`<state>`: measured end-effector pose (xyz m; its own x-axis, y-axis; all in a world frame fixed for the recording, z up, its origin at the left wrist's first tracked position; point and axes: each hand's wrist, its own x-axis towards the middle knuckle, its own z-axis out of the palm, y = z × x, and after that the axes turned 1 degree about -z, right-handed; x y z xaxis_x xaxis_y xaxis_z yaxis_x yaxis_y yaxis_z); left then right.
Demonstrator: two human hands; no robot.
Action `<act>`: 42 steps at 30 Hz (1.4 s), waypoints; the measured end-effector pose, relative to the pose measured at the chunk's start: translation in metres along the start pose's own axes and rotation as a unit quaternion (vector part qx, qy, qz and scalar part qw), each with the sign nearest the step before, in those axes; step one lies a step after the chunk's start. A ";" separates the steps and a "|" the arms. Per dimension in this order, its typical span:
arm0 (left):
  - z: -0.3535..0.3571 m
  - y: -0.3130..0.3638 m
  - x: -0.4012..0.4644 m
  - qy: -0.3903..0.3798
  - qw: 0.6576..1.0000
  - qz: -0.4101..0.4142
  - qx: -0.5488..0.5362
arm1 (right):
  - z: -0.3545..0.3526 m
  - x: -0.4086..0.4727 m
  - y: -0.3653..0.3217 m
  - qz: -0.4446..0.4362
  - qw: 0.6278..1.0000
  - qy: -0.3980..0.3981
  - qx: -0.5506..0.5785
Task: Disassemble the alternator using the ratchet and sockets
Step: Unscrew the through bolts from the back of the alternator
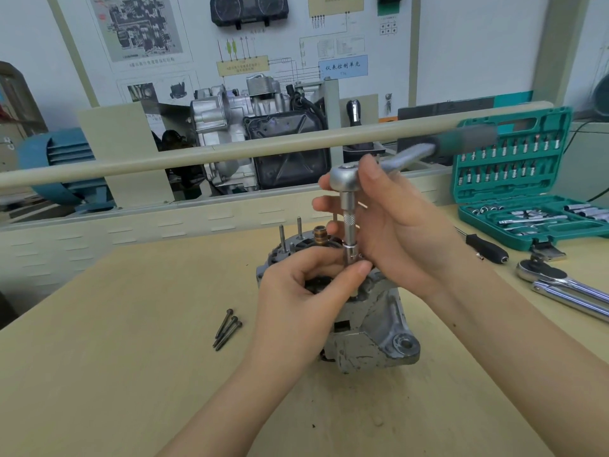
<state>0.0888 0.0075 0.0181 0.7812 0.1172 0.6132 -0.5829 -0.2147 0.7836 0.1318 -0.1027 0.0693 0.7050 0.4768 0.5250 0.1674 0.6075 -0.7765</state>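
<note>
Standing on the tan table point(99, 374), the alternator point(369, 328) sits upright just ahead of the person, its grey cast housing and mounting ear turned toward the camera. The left hand point(296, 291) comes in from below and curls over the top of the alternator, thumb and forefinger pinching the socket point(350, 253) at the foot of a vertical extension bar point(347, 222). Above the alternator, the right hand point(395, 225) wraps loosely around that bar, its thumb pressed on the round head of the ratchet point(344, 178), fingers bent behind the shaft. The green-gripped handle of the ratchet reaches up and to the right, blurred. Behind the left hand, two studs and a brass-coloured shaft end rise from the alternator's top face.

Left of the alternator, near its base, three dark long bolts point(227, 333) lie side by side on the table. Right of the alternator lies a second, larger chrome ratchet point(566, 288), and just beyond that a black-handled screwdriver point(484, 247).

Further right and behind the alternator, a teal tool case point(563, 120) stands open. Its lower tray holds sockets in rows and what look like extension bars; its raised lid holds two rows of small bits, too small to tell apart.

Beyond the alternator a pale rail point(197, 155) crosses the view, and behind it sit a cutaway engine unit point(263, 133) and a wall board of diagrams point(138, 28).
</note>
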 end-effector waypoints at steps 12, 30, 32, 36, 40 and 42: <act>-0.005 0.002 0.002 -0.065 0.997 0.017 0.043 | -0.004 0.002 0.001 0.022 0.999 -0.026 -0.001; -0.005 0.002 0.002 -0.057 0.997 0.018 0.052 | -0.002 0.003 0.002 0.023 1.000 -0.009 0.000; -0.003 0.003 0.001 -0.043 0.998 0.018 0.046 | -0.002 0.003 0.002 0.022 1.000 0.005 0.000; 0.000 0.002 0.000 -0.006 0.999 0.011 0.035 | 0.000 0.002 0.001 -0.002 1.000 0.021 0.015; -0.001 0.001 0.000 -0.010 0.999 0.016 0.031 | -0.001 0.002 0.001 -0.004 1.000 0.021 0.009; -0.002 0.001 0.001 -0.020 0.999 0.015 0.031 | -0.002 0.002 0.002 0.012 1.000 0.011 0.006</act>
<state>0.0881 0.0090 0.0196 0.7724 0.0721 0.6311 -0.5924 -0.2765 0.7567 0.1350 -0.1011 0.0682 0.7243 0.4769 0.4979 0.1422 0.6033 -0.7847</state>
